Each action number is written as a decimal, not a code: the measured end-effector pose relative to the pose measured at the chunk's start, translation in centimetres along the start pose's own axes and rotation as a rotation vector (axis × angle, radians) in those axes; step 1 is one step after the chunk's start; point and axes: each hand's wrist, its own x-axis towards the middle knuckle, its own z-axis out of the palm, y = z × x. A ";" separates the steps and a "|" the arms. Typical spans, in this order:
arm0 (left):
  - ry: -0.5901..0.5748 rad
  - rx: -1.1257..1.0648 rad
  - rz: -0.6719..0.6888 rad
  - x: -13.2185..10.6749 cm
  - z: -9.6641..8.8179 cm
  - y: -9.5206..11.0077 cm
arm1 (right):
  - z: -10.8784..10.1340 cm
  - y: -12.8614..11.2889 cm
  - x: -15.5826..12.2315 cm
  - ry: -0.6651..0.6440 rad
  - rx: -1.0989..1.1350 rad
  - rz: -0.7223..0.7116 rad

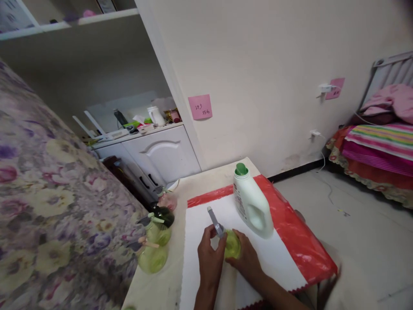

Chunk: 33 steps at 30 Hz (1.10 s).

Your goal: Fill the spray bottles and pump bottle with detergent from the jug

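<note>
Seemingly midway, the left hand pinches a grey spray head at the yellow-green bottle, which the right hand grips above the white sheet, near the jug. Two similar bottles already wear spray tops; whether this one is fastened is unclear.

Left grip seemingly pinches while right grip curls inward.

hands: 2 | spray bottles: 5 | jug: 1 | pink notes: 2 | white sheet: 1
</note>
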 end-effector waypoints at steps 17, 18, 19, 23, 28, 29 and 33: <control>-0.082 -0.264 -0.166 0.1 -0.4 -2.4 | -0.8 -1.0 -0.2 -0.015 0.090 -0.067; -0.080 -0.280 -0.166 0.0 -0.8 -1.9 | -1.2 -1.6 -0.2 -0.020 0.117 -0.087; -0.076 -0.293 -0.164 -0.1 -1.1 -1.4 | -1.7 -2.2 -0.2 -0.026 0.146 -0.108; -0.079 -0.295 -0.146 -0.8 -2.8 1.1 | -3.4 -5.1 -0.6 -0.047 0.221 -0.141; -0.151 -0.133 -0.047 -2.2 -4.1 4.0 | -4.8 -7.4 -1.8 -0.059 0.234 -0.135; -0.161 -0.103 -0.031 -2.5 -4.2 4.4 | -4.9 -7.7 -2.1 -0.067 0.242 -0.140; -0.154 -0.143 -0.062 -3.5 -4.2 5.0 | -5.6 -8.5 -3.4 -0.114 0.295 -0.152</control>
